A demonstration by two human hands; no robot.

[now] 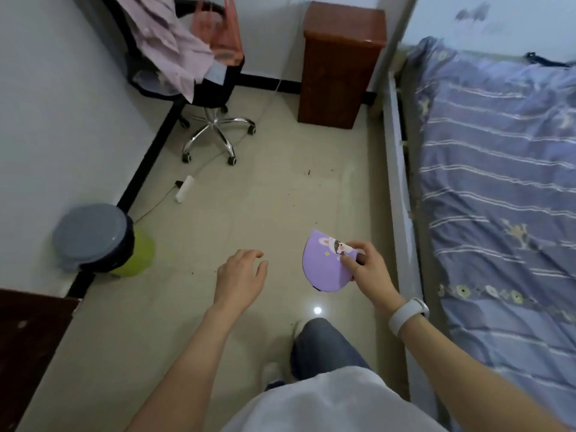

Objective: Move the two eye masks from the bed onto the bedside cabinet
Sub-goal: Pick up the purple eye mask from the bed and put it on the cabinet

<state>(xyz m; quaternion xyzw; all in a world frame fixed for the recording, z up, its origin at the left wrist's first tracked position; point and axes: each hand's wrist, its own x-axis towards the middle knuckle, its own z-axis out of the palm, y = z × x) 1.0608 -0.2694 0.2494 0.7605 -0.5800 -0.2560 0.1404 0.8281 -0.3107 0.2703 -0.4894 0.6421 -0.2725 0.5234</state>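
Note:
My right hand [366, 269] pinches a purple eye mask [322, 263] with a rabbit cartoon print, held over the floor beside the bed [498, 188]. It looks folded or stacked; I cannot tell whether it is one mask or two. My left hand [241, 277] hovers left of it with loosely spread fingers and holds nothing. The brown wooden bedside cabinet [339, 67] stands at the far wall, next to the head of the bed. No other mask shows on the blue striped bedding.
An office chair [199, 73] draped with clothes and a pink bag stands far left. A grey-lidded bin [93, 238] sits by the left wall. A white power strip [185, 188] with cables lies on the tiled floor. Dark furniture [28, 347] fills the lower left corner.

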